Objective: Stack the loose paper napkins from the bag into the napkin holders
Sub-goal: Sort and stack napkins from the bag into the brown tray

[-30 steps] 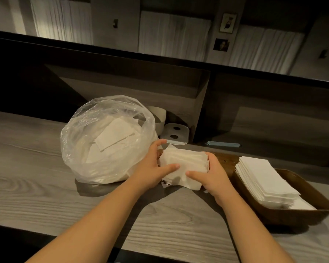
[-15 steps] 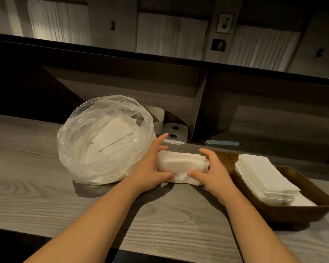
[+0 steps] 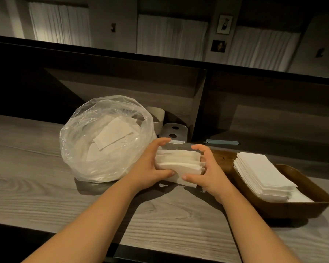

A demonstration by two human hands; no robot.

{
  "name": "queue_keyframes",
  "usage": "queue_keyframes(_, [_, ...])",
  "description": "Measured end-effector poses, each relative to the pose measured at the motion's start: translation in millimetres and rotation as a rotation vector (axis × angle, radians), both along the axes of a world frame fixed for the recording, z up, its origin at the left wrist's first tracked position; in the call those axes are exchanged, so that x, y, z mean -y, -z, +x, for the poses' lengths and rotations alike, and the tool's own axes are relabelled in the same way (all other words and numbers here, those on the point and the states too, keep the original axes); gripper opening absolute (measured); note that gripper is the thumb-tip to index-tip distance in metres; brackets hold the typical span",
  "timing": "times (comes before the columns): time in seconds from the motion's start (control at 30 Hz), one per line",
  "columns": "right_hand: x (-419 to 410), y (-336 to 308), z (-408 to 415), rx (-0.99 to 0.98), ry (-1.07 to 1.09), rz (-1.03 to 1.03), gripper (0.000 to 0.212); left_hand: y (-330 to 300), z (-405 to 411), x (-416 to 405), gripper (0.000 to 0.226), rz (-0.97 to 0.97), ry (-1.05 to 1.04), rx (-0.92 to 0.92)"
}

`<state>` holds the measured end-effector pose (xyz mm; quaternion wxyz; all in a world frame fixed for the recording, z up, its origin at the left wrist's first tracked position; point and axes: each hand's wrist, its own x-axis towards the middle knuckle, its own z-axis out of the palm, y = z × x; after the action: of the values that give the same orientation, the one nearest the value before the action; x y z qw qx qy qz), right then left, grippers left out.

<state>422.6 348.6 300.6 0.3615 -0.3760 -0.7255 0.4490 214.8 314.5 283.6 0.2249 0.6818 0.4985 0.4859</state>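
A bundle of white paper napkins [image 3: 179,164] stands on edge on the grey wooden counter [image 3: 45,183], held between both hands. My left hand [image 3: 150,166] grips its left end, thumb in front and fingers curled over the back. My right hand [image 3: 207,171] grips the right end the same way. Left of them sits a clear plastic bag [image 3: 104,137] with loose napkins inside. To the right, a brown wooden napkin holder [image 3: 300,205] carries a neat stack of white napkins [image 3: 262,175].
Behind the bag stand a pale round container [image 3: 158,116] and a translucent lid with two holes [image 3: 174,132]. A small blue strip [image 3: 221,142] lies in a recess under the dark raised ledge at the back. The counter's front edge runs just below my forearms.
The napkin bundle went from lying loosely to standing squared on its edge. Both hands shifted to its two ends, with the fingers now arched over the top.
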Motion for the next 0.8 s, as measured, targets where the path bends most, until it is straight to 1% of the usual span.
queue_keyframes(0.1, [0.5, 0.2, 0.1, 0.015, 0.005, -0.011, 0.058, -1.4, 0.7, -1.6, 0.065, 0.04, -0.025, -0.025])
queue_keyframes(0.17, [0.6, 0.5, 0.7, 0.022, 0.016, -0.001, 0.044, -2.4, 0.3, -1.7, 0.054, 0.049, 0.012, -0.087])
queue_keyframes(0.23, [-0.1, 1.5, 0.8, 0.047, 0.032, 0.039, 0.032, -3.3, -0.3, -0.5, 0.041, 0.018, 0.068, -0.137])
queue_keyframes(0.33, [-3.2, 3.6, -0.6, 0.103, 0.061, 0.081, 0.025, -5.1, -2.9, 2.3, 0.029, -0.012, 0.086, -0.105])
queue_keyframes(0.4, [-4.3, 3.6, -1.4, 0.116, 0.072, 0.068, 0.023, -7.3, -4.9, 3.9, 0.032, -0.014, 0.069, -0.099])
queue_keyframes(0.5, [-4.8, 3.0, -0.7, 0.113, 0.063, 0.051, 0.022, -9.0, -5.9, 4.7, 0.053, -0.008, 0.047, -0.145])
queue_keyframes(0.53, [-4.5, 2.5, -0.3, 0.115, 0.052, 0.043, 0.023, -10.0, -4.7, 4.8, 0.057, -0.016, 0.049, -0.167])
queue_keyframes(0.6, [-4.0, 2.1, 0.8, 0.125, 0.03, 0.03, 0.023, -11.4, -2.8, 4.1, 0.058, -0.033, 0.05, -0.213])
queue_keyframes(0.7, [-2.0, -0.1, 2.2, 0.117, 0.014, 0.012, 0.024, -11.2, -2.0, 2.5, 0.051, -0.053, 0.019, -0.254])
queue_keyframes(0.73, [-1.4, -0.7, 2.9, 0.099, 0.006, -0.006, 0.024, -10.8, -2.1, 2.0, 0.052, -0.058, 0.006, -0.264])
queue_keyframes(0.8, [-0.1, -1.3, 3.6, 0.078, -0.008, -0.041, 0.024, -10.0, -2.6, 2.5, 0.063, -0.082, -0.006, -0.278])
